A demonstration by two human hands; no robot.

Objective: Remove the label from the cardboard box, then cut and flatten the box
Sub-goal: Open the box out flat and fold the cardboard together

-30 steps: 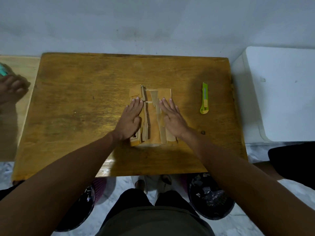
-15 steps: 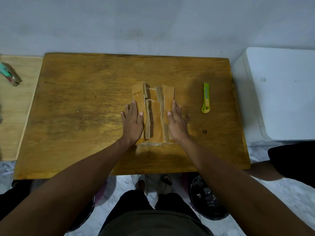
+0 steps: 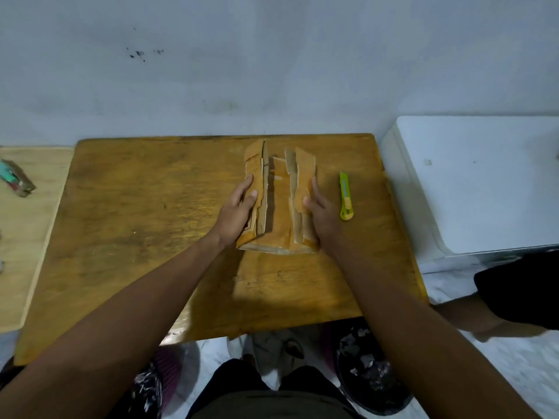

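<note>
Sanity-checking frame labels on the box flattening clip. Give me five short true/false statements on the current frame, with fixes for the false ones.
1. Both hands are on the cardboard box, the left hand on its left side and the right hand on its right side. True.
2. The right hand holds the utility knife. False: the knife lies on the wooden table, right of the box, with no hand on it.
3. The box lies fully flat. False: its side flaps stand up.
4. The knife is green and yellow. True.
5. The box sits on the white unit. False: it is on the wooden table.
</note>
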